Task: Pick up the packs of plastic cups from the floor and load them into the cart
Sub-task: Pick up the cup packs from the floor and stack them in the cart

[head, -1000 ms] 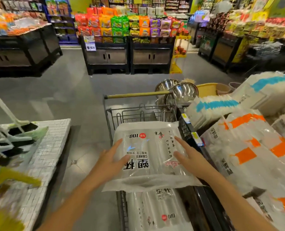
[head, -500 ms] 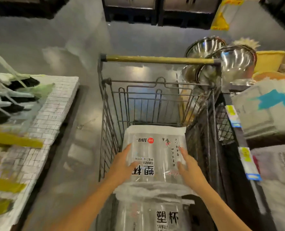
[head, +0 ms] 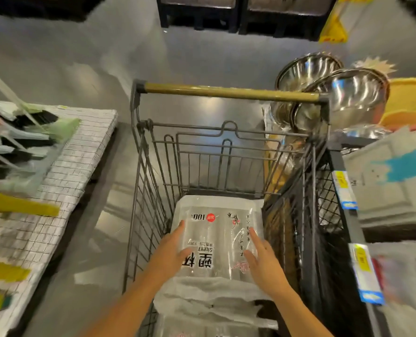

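Observation:
A clear pack of plastic cups (head: 222,227) with black print and a red dot lies low inside the wire cart (head: 226,92), near its far end. It overlaps another pack of cups (head: 202,322) at the cart's near end. My left hand (head: 174,252) grips the pack's left edge, thumb on top. My right hand (head: 262,262) holds its right side, fingers spread along the wrap. Both forearms reach down into the basket.
Steel bowls (head: 348,98) and a black wire shelf (head: 333,215) with bagged goods press against the cart's right side. A low display (head: 80,161) with brushes stands on the left. Grey floor lies beyond the cart, with black display stands (head: 197,13) and a yellow sign (head: 333,30) farther off.
The pack has gone from level with the cart's top down deep into the basket, both hands with it. My view has tilted downward toward the cart.

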`<state>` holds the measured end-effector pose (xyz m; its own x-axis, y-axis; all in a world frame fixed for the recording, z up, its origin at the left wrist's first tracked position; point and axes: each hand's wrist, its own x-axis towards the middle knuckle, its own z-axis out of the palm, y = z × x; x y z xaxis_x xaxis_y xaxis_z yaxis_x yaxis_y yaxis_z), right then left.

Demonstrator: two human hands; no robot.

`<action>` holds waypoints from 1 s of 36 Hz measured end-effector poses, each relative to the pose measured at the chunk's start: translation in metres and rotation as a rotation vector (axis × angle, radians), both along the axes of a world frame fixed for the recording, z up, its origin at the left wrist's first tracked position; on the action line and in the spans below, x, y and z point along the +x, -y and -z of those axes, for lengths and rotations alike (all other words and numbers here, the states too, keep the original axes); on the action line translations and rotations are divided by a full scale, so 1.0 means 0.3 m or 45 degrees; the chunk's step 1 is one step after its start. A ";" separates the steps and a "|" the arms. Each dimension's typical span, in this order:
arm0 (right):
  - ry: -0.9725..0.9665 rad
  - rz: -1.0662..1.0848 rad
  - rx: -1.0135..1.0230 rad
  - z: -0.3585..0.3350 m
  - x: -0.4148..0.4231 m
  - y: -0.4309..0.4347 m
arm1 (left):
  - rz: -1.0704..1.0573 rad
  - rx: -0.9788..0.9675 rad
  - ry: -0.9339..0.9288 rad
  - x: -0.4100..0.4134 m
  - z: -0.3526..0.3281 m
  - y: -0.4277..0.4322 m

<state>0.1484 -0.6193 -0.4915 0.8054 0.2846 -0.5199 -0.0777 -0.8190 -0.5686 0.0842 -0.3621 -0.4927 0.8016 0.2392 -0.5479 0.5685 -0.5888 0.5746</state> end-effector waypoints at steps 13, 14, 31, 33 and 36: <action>0.317 -0.559 -0.224 -0.547 0.167 -0.208 | -0.089 0.176 0.252 -0.089 -0.569 -0.164; 0.356 -0.606 -0.224 -0.602 0.164 -0.244 | -0.111 0.220 0.271 -0.110 -0.627 -0.184; 0.759 -1.155 0.093 -1.326 -0.586 -0.943 | -0.583 0.774 0.381 -1.185 -1.311 -0.549; 0.769 -1.219 0.152 -1.362 -0.750 -1.015 | -0.628 0.809 0.362 -1.387 -1.359 -0.562; 0.814 -1.345 0.224 -1.394 -1.016 -1.122 | -0.746 0.880 0.342 -1.700 -1.404 -0.557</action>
<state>-0.1564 -0.2828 -0.0732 0.2346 0.9721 -0.0088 0.9022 -0.2211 -0.3703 -0.4257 -0.1951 -0.0715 0.5298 0.8466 0.0513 0.7809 -0.5105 0.3598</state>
